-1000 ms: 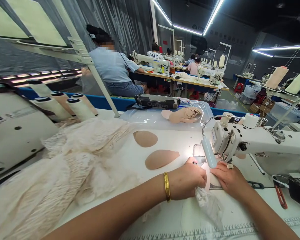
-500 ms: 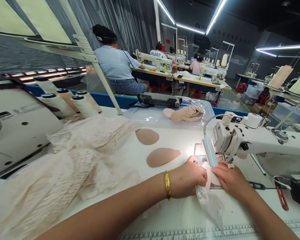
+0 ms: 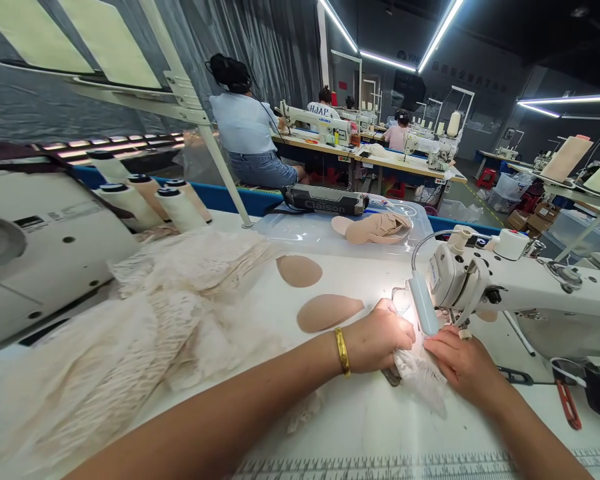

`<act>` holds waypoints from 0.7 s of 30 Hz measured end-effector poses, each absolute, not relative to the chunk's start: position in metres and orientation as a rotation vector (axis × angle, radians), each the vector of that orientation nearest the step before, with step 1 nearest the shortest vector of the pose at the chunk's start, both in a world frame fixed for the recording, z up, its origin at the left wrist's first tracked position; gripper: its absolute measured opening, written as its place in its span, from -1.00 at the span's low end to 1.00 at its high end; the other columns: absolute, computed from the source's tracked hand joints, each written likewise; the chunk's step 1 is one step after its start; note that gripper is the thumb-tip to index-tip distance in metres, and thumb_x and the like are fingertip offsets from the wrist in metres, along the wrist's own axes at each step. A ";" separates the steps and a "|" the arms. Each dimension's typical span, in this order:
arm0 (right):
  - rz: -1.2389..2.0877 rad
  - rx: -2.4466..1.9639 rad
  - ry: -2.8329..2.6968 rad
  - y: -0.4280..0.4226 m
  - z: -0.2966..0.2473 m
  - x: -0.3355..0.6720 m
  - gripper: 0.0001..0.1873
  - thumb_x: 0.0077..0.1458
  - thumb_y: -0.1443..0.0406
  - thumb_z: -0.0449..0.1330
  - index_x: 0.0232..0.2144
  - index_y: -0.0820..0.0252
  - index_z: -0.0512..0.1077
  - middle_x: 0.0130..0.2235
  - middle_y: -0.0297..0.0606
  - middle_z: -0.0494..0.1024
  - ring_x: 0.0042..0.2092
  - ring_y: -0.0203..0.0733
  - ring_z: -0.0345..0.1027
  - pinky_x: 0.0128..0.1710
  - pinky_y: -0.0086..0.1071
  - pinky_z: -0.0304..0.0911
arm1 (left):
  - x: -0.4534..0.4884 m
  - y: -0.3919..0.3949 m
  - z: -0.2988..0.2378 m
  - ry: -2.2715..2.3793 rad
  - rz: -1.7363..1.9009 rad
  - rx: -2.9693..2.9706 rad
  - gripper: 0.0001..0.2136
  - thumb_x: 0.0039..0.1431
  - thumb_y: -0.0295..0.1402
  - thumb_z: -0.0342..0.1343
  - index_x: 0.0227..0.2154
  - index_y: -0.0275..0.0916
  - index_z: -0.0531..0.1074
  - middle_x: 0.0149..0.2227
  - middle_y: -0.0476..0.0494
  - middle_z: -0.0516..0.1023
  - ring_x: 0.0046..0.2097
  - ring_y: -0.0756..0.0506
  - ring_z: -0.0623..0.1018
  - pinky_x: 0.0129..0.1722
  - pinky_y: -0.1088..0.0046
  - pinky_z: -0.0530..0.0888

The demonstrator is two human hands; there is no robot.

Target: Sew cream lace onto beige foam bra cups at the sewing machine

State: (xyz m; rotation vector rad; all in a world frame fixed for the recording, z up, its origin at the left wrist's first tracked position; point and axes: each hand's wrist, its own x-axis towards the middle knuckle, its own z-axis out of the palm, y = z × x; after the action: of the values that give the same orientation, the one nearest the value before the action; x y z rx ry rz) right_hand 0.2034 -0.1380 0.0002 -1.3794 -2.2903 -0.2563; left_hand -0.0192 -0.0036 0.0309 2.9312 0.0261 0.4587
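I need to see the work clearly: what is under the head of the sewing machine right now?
Under the sewing machine head lies a piece of lace fabric, held flat by the left hand and the right hand. The lamp and the hands hide the needle and the stitch line.

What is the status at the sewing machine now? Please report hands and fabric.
Left hand and right hand both pressing lace piece at the sewing machine needle. Two beige pads lie apart, left. Lace pile further left, clear of the hands.
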 end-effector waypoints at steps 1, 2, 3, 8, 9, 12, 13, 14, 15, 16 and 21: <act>-0.231 -1.355 -2.299 -0.139 0.003 0.202 -0.62 0.27 0.51 0.01 -0.06 0.09 0.51 -0.15 -0.24 0.66 -0.16 -0.13 0.44 -0.30 -0.35 0.28 | -0.019 -0.003 0.031 0.026 0.474 2.951 -0.81 -0.10 -0.64 0.19 -0.55 -0.23 0.35 -0.37 0.10 0.61 -0.35 -0.04 0.51 -0.13 0.29 0.24; -0.198 -1.330 -2.313 -0.140 0.006 0.200 -0.63 0.29 0.50 0.01 -0.05 0.08 0.51 -0.14 -0.24 0.66 -0.16 -0.14 0.44 -0.29 -0.35 0.27 | -0.019 -0.003 0.031 0.018 0.491 2.974 -0.80 -0.11 -0.65 0.18 -0.55 -0.23 0.34 -0.41 0.09 0.59 -0.36 -0.04 0.50 -0.14 0.29 0.24; -0.158 -1.306 -2.330 -0.142 0.008 0.198 -0.64 0.31 0.50 0.01 -0.05 0.07 0.50 -0.14 -0.24 0.66 -0.15 -0.15 0.44 -0.28 -0.34 0.28 | -0.019 -0.003 0.031 0.001 0.511 2.999 -0.80 -0.12 -0.66 0.16 -0.55 -0.23 0.32 -0.43 0.10 0.57 -0.38 -0.04 0.48 -0.15 0.29 0.23; -0.015 -1.231 -2.415 -0.148 0.017 0.193 -0.74 0.33 0.47 0.04 -0.18 0.08 0.48 -0.10 -0.25 0.65 -0.13 -0.15 0.43 -0.14 -0.27 0.30 | -0.018 -0.007 0.028 -0.124 0.605 3.106 -0.74 -0.12 -0.74 0.06 -0.60 -0.24 0.21 -0.52 0.11 0.48 -0.46 -0.01 0.39 -0.24 0.29 0.18; -0.016 -1.233 -2.416 -0.148 0.017 0.192 -0.74 0.32 0.47 0.04 -0.19 0.09 0.48 -0.11 -0.25 0.65 -0.15 -0.15 0.42 -0.14 -0.26 0.29 | -0.018 -0.007 0.028 -0.139 0.621 3.116 -0.74 -0.12 -0.74 0.05 -0.61 -0.24 0.21 -0.53 0.11 0.46 -0.46 -0.01 0.39 -0.24 0.29 0.18; -0.039 -1.253 -2.401 -0.148 0.017 0.193 -0.74 0.32 0.47 0.04 -0.22 0.09 0.48 -0.13 -0.25 0.65 -0.20 -0.16 0.39 -0.24 -0.29 0.26 | -0.017 -0.006 0.025 -0.161 0.663 3.146 -0.74 -0.10 -0.74 0.05 -0.60 -0.24 0.21 -0.54 0.09 0.44 -0.47 -0.01 0.37 -0.25 0.28 0.17; -0.050 -1.261 -2.393 -0.147 0.017 0.193 -0.74 0.32 0.47 0.04 -0.22 0.10 0.49 -0.13 -0.25 0.65 -0.21 -0.16 0.38 -0.27 -0.30 0.24 | -0.017 -0.006 0.024 -0.158 0.674 3.160 -0.74 -0.09 -0.74 0.05 -0.60 -0.23 0.22 -0.55 0.08 0.43 -0.48 -0.01 0.37 -0.26 0.28 0.17; -0.063 -1.267 -2.384 -0.147 0.016 0.194 -0.74 0.32 0.47 0.04 -0.21 0.10 0.49 -0.14 -0.25 0.66 -0.22 -0.16 0.37 -0.29 -0.31 0.23 | -0.017 -0.005 0.022 -0.150 0.684 3.177 -0.74 -0.07 -0.74 0.05 -0.60 -0.23 0.23 -0.55 0.07 0.43 -0.48 -0.02 0.36 -0.26 0.28 0.17; -0.078 -1.271 -2.371 -0.146 0.016 0.194 -0.74 0.31 0.48 0.04 -0.20 0.10 0.49 -0.15 -0.25 0.66 -0.24 -0.15 0.35 -0.30 -0.31 0.22 | -0.016 -0.005 0.021 -0.138 0.691 3.193 -0.74 -0.05 -0.73 0.06 -0.60 -0.23 0.24 -0.55 0.06 0.42 -0.48 -0.02 0.34 -0.27 0.28 0.17; -0.093 -1.276 -2.355 -0.145 0.015 0.195 -0.74 0.31 0.48 0.05 -0.19 0.10 0.49 -0.15 -0.25 0.66 -0.24 -0.15 0.35 -0.29 -0.31 0.23 | -0.016 -0.004 0.019 -0.123 0.697 3.208 -0.74 -0.03 -0.72 0.06 -0.59 -0.23 0.25 -0.56 0.06 0.41 -0.49 -0.02 0.33 -0.28 0.28 0.18; -0.138 -1.378 -2.274 -0.143 0.006 0.202 -0.67 0.26 0.51 0.01 -0.11 0.09 0.47 -0.12 -0.24 0.65 -0.21 -0.11 0.45 -0.20 -0.27 0.31 | -0.012 -0.007 0.013 -0.045 0.797 3.254 -0.75 -0.06 -0.73 0.06 -0.60 -0.24 0.27 -0.54 0.02 0.41 -0.48 -0.03 0.30 -0.26 0.27 0.21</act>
State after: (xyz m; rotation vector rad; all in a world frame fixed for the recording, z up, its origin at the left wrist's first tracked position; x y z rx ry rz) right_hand 0.2023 -0.1432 0.0056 -1.3781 -2.2742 -0.1380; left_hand -0.0115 -0.0069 0.0134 3.2536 -0.0453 0.7971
